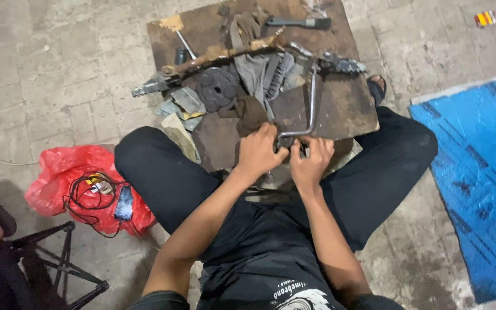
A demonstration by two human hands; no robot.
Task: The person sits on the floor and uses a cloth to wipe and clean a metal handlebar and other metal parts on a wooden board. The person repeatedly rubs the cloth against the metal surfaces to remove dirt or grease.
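I see both hands at board's (340, 115) near edge: left hand (258, 150) and right hand (311, 161) clamped on bent metal lever's (311, 106) lower end. Work looks mid-way; other parts lie untouched.

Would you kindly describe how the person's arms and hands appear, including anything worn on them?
Both arms are bare from the elbow down, with no gloves, watch or rings visible on the left hand or the right hand. At the bottom edge, dark short sleeves of a black shirt just show at the upper arms; the shirt carries a white printed design. The fingers look smudged with grime.
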